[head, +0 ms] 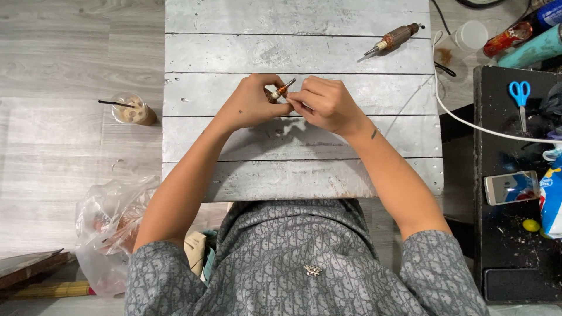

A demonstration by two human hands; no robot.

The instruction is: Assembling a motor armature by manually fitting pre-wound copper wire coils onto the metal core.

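1. Holding the small motor armature (278, 92) above the grey plank table (298, 140), you keep it in the air between both hands, so it is free to turn and nothing presses on it from below.
2. Your left hand (253, 104) grips the thick copper-coloured body; the fingers are closed around it, and this hand seems to serve as the support.
3. Your right hand (325, 104) comes from the other side, with fingertips pinched together just at the lower end of the part. I judge that they clamp on something thin there, maybe a wire, but it is too small to tell.
4. The metal shaft of the armature points up and to the right, away from you, so the end you work on faces your eyes.
5. A second, bigger armature (393, 38) lies alone near the far right edge of the table, well apart from your hands, where it cannot disturb them.
6. On the floor at your left stands a plastic cup with a straw (133, 109), outside the work surface.
7. On the black side table (497, 246) at your right lie blue scissors (520, 99) and a phone (510, 187), within reach but not in the way.
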